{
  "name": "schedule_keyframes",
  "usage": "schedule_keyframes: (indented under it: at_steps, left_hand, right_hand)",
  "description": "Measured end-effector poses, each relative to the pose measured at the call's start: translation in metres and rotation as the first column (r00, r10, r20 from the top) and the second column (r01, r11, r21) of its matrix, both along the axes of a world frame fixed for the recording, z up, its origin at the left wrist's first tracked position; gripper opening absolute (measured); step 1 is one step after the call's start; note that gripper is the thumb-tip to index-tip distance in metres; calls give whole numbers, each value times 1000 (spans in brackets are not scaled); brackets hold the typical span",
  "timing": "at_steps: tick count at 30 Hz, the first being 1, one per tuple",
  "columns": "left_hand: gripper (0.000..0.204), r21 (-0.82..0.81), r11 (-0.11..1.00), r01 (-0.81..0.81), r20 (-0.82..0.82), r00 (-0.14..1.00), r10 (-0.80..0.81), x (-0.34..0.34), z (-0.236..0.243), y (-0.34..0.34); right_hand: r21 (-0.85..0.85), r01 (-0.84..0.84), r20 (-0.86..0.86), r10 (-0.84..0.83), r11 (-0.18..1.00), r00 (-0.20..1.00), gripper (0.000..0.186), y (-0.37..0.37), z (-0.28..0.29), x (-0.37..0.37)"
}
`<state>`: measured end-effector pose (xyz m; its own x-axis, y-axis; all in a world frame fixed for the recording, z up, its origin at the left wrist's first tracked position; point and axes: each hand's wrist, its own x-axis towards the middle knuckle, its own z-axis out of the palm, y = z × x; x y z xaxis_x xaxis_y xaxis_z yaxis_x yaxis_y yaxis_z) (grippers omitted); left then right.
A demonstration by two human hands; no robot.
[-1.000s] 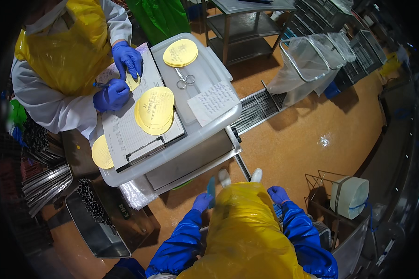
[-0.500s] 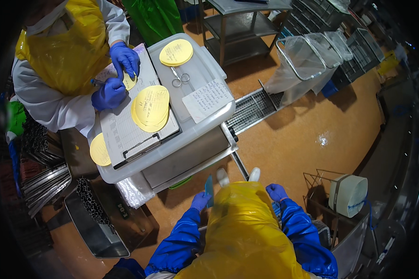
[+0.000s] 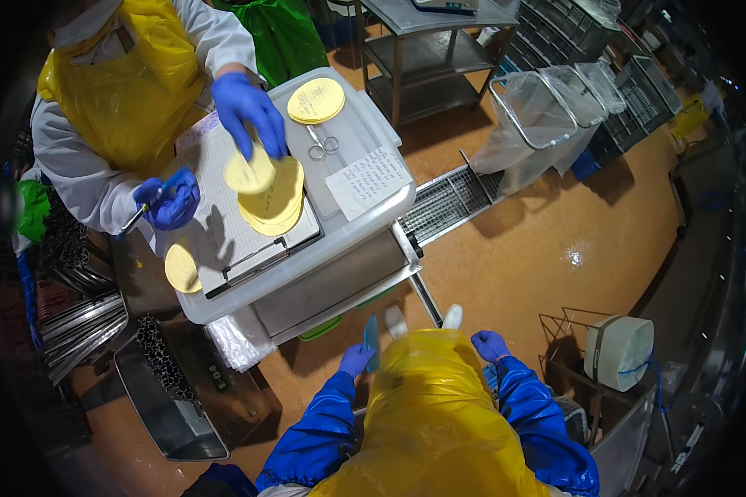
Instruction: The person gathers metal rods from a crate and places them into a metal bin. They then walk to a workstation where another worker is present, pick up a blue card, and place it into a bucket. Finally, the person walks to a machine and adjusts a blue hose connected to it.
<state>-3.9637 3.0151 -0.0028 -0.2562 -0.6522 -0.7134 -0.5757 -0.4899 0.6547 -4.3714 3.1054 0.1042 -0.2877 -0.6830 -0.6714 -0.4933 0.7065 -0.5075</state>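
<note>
My left hand [image 3: 356, 359], in a purple-blue glove, is closed around a flat blue plastic piece [image 3: 371, 341] that sticks up beside my yellow apron. It could be a scraper, but its kind is not clear. My right hand [image 3: 491, 345], gloved alike, hangs in a loose fist to the right of the apron, with nothing showing in it. Across from me, a co-worker's gloved hand [image 3: 252, 112] holds a yellow oval card [image 3: 250, 171] over a stack of such cards [image 3: 275, 199] on a clipboard [image 3: 215, 186]. The co-worker's other hand [image 3: 172, 205] grips a blue pen [image 3: 133, 222].
The clipboard lies on a translucent plastic lid [image 3: 365, 124] with scissors [image 3: 322, 146], a handwritten note [image 3: 368, 184] and more yellow cards [image 3: 316, 99]. A floor grate [image 3: 446, 200] runs toward bag holders [image 3: 539, 108]. A metal bin [image 3: 174, 427] stands lower left, a wire rack [image 3: 559, 331] at right.
The co-worker has stopped writing, lifted the card and carried it to the stack, and drawn the pen hand back. My own hands have barely moved.
</note>
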Motion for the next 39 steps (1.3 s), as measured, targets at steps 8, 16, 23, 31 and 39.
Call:
schedule_keyframes:
  at_steps: [8,16,23,31,39]
  left_hand:
    - [23,155,979,-134,-60,988,144,0,3,1]
    - [22,-2,998,-56,-61,997,56,7,-28,8]
    - [25,-36,995,-92,-107,990,88,10,-54,14]
    - [24,-160,986,41,-108,992,-58,9,-53,11]
    - [23,-151,988,33,-111,993,-50,11,-65,13]
  right_hand:
    - [25,-33,-17,33,999,999,33,-4,3,1]
    - [7,4,39,-4,1000,999,30,3,-14,-3]
    - [-13,-56,-13,56,998,998,32,-6,-1,-2]
    - [13,-47,-9,48,999,999,32,-6,-1,1]
    - [37,-64,-17,65,997,998,34,-11,8,2]
